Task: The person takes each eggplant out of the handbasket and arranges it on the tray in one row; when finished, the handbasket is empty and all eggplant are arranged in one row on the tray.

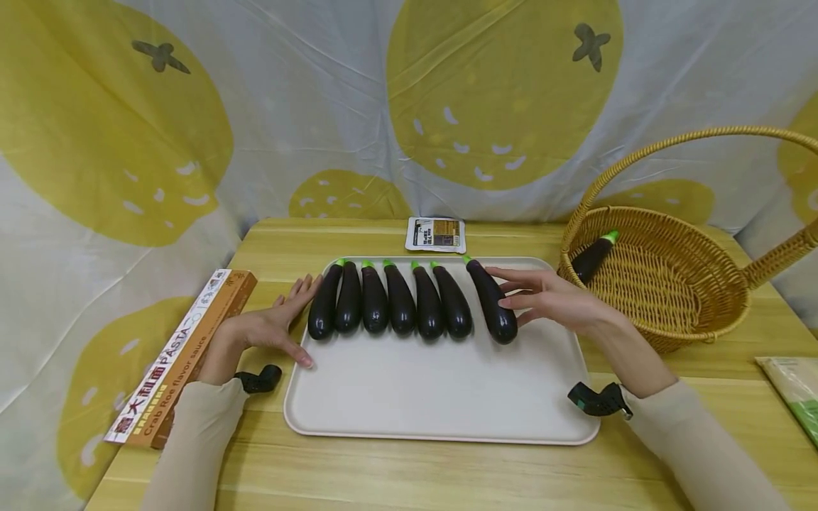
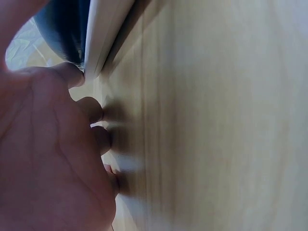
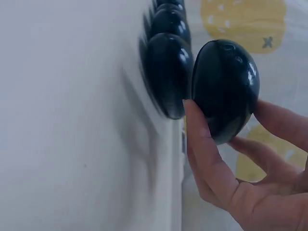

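My right hand (image 1: 562,301) pinches a dark purple eggplant (image 1: 491,301) between thumb and fingers, its green stem end pointing away from me. In the right wrist view, the held eggplant (image 3: 225,89) is raised over the tray surface, close beside the nearest one in the row. Several more eggplants (image 1: 401,301) lie side by side along the far left part of the white tray (image 1: 441,397). At the tray's left edge rests my left hand (image 1: 271,328), its fingers spread and nothing in its grasp. In the left wrist view, its fingertips (image 2: 103,139) are down near the tabletop beside the tray's edge.
A wicker basket (image 1: 664,259) with a tall handle stands at the right, one eggplant (image 1: 593,259) inside it. Behind the tray lies a small packet (image 1: 436,235). A pasta box (image 1: 185,355) is at the left, a green-and-clear bag (image 1: 795,390) at the right edge.
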A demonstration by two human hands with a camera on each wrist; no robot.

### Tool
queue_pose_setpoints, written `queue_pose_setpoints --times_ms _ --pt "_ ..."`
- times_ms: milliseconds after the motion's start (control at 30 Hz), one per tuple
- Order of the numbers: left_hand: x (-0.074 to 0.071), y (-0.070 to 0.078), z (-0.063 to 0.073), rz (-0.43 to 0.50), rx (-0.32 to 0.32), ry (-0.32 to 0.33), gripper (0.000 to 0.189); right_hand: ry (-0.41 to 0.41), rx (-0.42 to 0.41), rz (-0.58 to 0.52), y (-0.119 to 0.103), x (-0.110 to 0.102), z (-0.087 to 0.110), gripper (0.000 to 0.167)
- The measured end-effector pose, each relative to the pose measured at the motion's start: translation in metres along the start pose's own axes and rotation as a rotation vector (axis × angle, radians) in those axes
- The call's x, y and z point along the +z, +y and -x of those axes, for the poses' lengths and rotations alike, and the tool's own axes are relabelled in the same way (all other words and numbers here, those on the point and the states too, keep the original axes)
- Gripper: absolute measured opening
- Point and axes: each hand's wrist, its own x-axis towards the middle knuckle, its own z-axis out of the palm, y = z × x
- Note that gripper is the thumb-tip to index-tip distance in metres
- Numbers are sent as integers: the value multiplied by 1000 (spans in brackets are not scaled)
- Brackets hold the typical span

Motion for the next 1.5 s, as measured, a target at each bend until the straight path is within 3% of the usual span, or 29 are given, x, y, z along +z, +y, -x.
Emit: queue_pose_setpoints --times_ms 567,1033,1500 --pt "0 0 0 1 -6 -4 152 4 28 -56 14 9 -27 69" --pt "1 2 0 15 9 -9 151 21 64 90 6 11 -36 67" --pt "0 -1 0 0 -2 0 152 -22 63 206 1 9 -40 67"
